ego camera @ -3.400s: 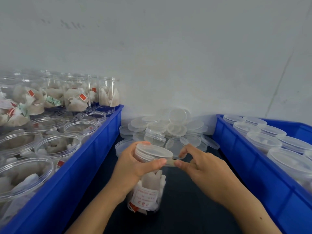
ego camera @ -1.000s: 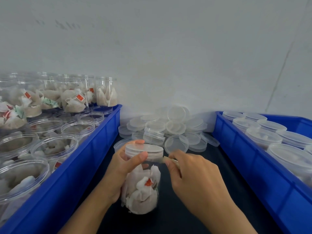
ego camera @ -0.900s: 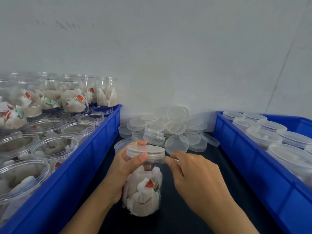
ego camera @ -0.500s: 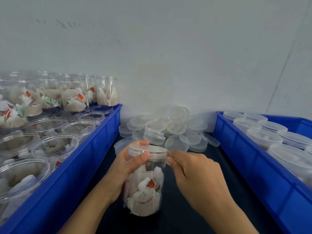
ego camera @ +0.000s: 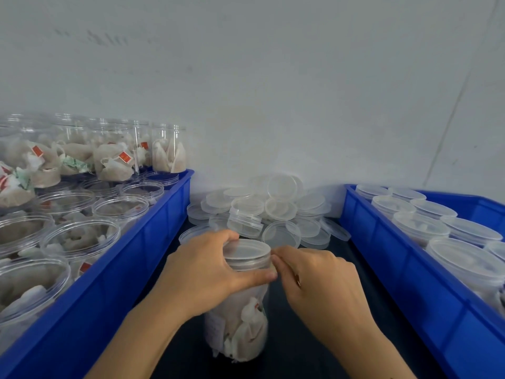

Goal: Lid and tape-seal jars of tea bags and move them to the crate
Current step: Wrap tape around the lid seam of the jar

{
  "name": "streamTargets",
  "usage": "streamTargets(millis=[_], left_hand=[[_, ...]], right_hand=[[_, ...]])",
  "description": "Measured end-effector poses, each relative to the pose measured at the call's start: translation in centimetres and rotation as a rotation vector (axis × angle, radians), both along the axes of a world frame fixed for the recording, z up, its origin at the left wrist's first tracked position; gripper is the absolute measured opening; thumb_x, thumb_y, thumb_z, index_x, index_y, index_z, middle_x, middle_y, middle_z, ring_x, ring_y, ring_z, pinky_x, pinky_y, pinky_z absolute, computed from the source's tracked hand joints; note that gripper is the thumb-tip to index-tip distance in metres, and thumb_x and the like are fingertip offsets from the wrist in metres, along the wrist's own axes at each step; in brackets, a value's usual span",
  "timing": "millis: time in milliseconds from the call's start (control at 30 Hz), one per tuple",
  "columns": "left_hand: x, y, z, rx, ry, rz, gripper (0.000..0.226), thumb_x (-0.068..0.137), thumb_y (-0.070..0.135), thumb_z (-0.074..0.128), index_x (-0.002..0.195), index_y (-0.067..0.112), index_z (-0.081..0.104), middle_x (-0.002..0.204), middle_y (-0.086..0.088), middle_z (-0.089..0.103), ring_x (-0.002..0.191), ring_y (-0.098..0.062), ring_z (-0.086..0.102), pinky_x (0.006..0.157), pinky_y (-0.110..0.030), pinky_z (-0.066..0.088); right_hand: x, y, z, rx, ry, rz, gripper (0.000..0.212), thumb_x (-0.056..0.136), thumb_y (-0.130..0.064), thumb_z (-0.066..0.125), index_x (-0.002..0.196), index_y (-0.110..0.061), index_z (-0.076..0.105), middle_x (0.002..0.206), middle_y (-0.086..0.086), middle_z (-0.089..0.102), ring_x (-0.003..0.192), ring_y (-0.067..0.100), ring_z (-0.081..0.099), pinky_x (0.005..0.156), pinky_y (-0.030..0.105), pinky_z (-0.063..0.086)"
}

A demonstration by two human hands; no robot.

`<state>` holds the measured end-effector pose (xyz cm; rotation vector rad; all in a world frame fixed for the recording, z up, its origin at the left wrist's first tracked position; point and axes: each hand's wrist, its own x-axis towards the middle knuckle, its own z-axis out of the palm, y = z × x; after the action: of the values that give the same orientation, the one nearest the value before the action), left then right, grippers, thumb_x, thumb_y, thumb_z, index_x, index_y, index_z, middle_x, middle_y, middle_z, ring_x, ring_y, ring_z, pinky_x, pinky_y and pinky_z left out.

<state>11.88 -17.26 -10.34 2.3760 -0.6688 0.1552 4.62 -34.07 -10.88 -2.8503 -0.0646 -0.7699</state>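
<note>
A clear plastic jar of tea bags (ego camera: 240,332) stands upright on the dark table between two blue crates, with a translucent lid (ego camera: 247,253) on its top. My left hand (ego camera: 202,274) grips the jar just under the lid, thumb across the front and fingers round the far side. My right hand (ego camera: 317,280) has its fingertips pinched together at the right edge of the lid. Any tape between those fingers is too thin and clear to make out.
A blue crate (ego camera: 142,258) on the left holds several open jars of tea bags, stacked at the back. A second blue crate (ego camera: 410,272) on the right holds several lidded jars. Loose translucent lids (ego camera: 273,212) are piled against the white wall behind the jar.
My left hand has slid up and closed tighter round the jar top. My right hand has moved in until its fingertips touch the lid's right edge. The jar has turned a little.
</note>
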Motion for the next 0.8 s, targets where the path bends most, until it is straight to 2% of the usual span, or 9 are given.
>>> streamTargets(millis=[67, 133, 200, 267, 367, 467, 567, 667, 800], left_hand=[[-0.2, -0.4, 0.2, 0.027, -0.026, 0.025, 0.078, 0.052, 0.090, 0.052, 0.114, 0.043, 0.053, 0.096, 0.030, 0.050, 0.087, 0.015, 0.045, 0.070, -0.009, 0.036], [0.0, -0.5, 0.5, 0.033, 0.027, 0.026, 0.066, 0.061, 0.078, 0.064, 0.114, 0.039, 0.054, 0.102, 0.024, 0.055, 0.092, 0.007, 0.050, 0.079, -0.018, 0.045], [0.1, -0.7, 0.9, 0.060, 0.084, 0.018, 0.069, 0.061, 0.072, 0.066, 0.120, 0.038, 0.052, 0.109, 0.022, 0.053, 0.097, 0.003, 0.051, 0.083, -0.025, 0.046], [0.2, -1.1, 1.2, 0.123, 0.087, 0.015, 0.071, 0.067, 0.066, 0.066, 0.128, 0.037, 0.047, 0.116, 0.021, 0.048, 0.102, -0.002, 0.049, 0.079, -0.025, 0.041], [0.5, -1.8, 1.1, 0.188, 0.023, 0.021, 0.068, 0.072, 0.064, 0.065, 0.130, 0.036, 0.044, 0.120, 0.016, 0.045, 0.105, -0.006, 0.047, 0.075, -0.026, 0.035], [0.6, -2.3, 0.4, 0.175, -0.058, 0.027, 0.069, 0.072, 0.064, 0.065, 0.131, 0.037, 0.041, 0.121, 0.016, 0.040, 0.111, -0.007, 0.042, 0.078, -0.027, 0.032], [0.9, -2.6, -0.3, 0.165, -0.131, 0.039, 0.074, 0.072, 0.060, 0.065, 0.135, 0.036, 0.035, 0.126, 0.016, 0.035, 0.116, -0.007, 0.038, 0.079, -0.027, 0.031], [1.4, -2.7, -0.5, 0.195, -0.162, 0.035, 0.072, 0.072, 0.064, 0.061, 0.131, 0.035, 0.033, 0.126, 0.016, 0.037, 0.112, -0.009, 0.041, 0.079, -0.029, 0.032], [1.6, -3.1, -0.6, 0.238, -0.209, 0.066, 0.074, 0.066, 0.084, 0.045, 0.121, 0.035, 0.034, 0.122, 0.016, 0.043, 0.104, -0.009, 0.045, 0.076, -0.028, 0.035]], right_hand=[[0.0, -0.2, -0.1, 0.004, -0.011, 0.014, 0.031, 0.101, -0.045, 0.032, 0.105, -0.034, 0.061, 0.075, -0.010, 0.058, 0.068, 0.012, 0.055, 0.061, 0.027, 0.047], [0.0, -0.4, -0.3, 0.015, -0.029, 0.036, 0.032, 0.101, -0.047, 0.031, 0.111, -0.038, 0.060, 0.079, -0.011, 0.060, 0.071, 0.012, 0.056, 0.062, 0.025, 0.047], [0.1, -0.5, -0.3, 0.019, -0.030, 0.054, 0.032, 0.101, -0.048, 0.032, 0.116, -0.041, 0.060, 0.086, -0.011, 0.061, 0.076, 0.012, 0.058, 0.066, 0.028, 0.049], [0.2, -0.6, -0.3, 0.018, -0.033, 0.057, 0.031, 0.100, -0.047, 0.036, 0.116, -0.040, 0.062, 0.088, -0.011, 0.059, 0.074, 0.014, 0.058, 0.065, 0.030, 0.050], [0.3, -0.8, -0.4, 0.007, -0.046, 0.033, 0.027, 0.100, -0.045, 0.038, 0.114, -0.040, 0.061, 0.092, -0.013, 0.054, 0.070, 0.013, 0.056, 0.059, 0.025, 0.046], [0.7, -1.1, -0.9, 0.043, -0.027, -0.002, 0.024, 0.101, -0.043, 0.036, 0.119, -0.040, 0.050, 0.100, -0.016, 0.058, 0.078, 0.009, 0.058, 0.063, 0.022, 0.045], [1.1, -1.3, -1.6, 0.106, 0.040, -0.035, 0.026, 0.102, -0.042, 0.035, 0.125, -0.033, 0.043, 0.091, -0.011, 0.065, 0.078, 0.007, 0.059, 0.067, 0.024, 0.047], [1.4, -1.6, -1.9, 0.123, 0.096, -0.038, 0.026, 0.102, -0.041, 0.036, 0.118, -0.028, 0.051, 0.085, -0.010, 0.063, 0.075, 0.008, 0.058, 0.067, 0.024, 0.045], [1.5, -1.8, -1.8, 0.124, 0.140, -0.045, 0.024, 0.102, -0.040, 0.036, 0.109, -0.030, 0.057, 0.086, -0.011, 0.062, 0.079, 0.007, 0.058, 0.071, 0.025, 0.047]])
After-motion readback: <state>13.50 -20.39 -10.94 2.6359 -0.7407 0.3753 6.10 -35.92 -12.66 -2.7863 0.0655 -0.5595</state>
